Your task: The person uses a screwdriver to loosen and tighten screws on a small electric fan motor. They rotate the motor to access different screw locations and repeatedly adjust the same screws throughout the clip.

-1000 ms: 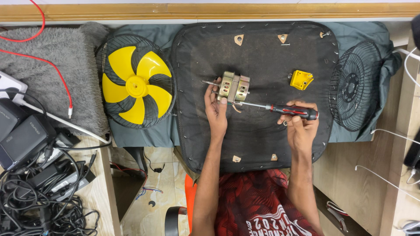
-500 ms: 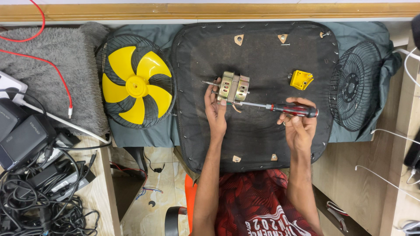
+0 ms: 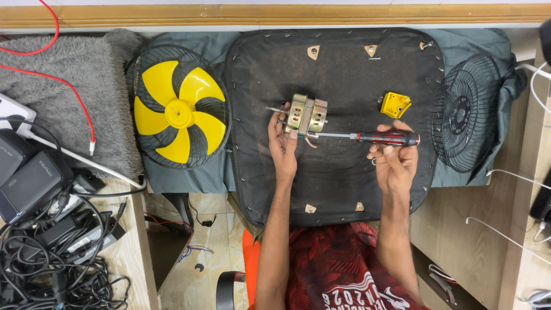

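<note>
Motor rests against left fingers (screwdriver touching).

We wore a red shirt with a dark pattern and white print near its lower edge; our forearms and both hands were bare, without sleeves or gloves.

Wooden workbench — grey-green cloth, grey fluffy mat, tangled black cables
</note>
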